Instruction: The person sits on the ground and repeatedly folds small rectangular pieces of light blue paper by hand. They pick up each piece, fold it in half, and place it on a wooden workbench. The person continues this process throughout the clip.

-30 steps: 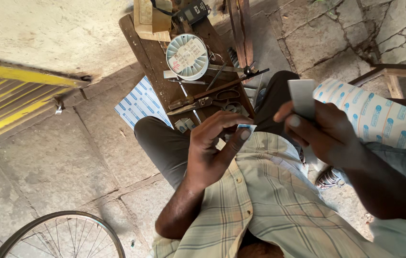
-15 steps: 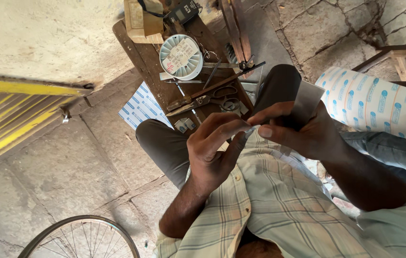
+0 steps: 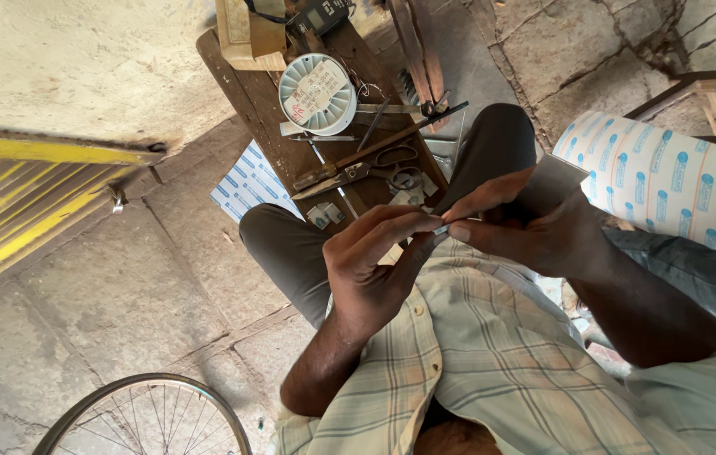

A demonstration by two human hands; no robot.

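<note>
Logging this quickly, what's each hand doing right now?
Left hand: pinching a small grey piece.
Right hand: holding a flat grey sheet, fingertips pinching too.

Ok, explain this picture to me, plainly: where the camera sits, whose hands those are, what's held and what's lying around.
The camera sits on a person's head and looks down over a checked shirt at two bare hands. The left hand and right hand meet at the fingertips, pinching a small pale piece too small to identify; the right hand also holds a flat grey sheet. Beyond the knees a wooden bench carries a round white tray, scissors and thin metal tools. A bicycle wheel lies on the stone floor.
</note>
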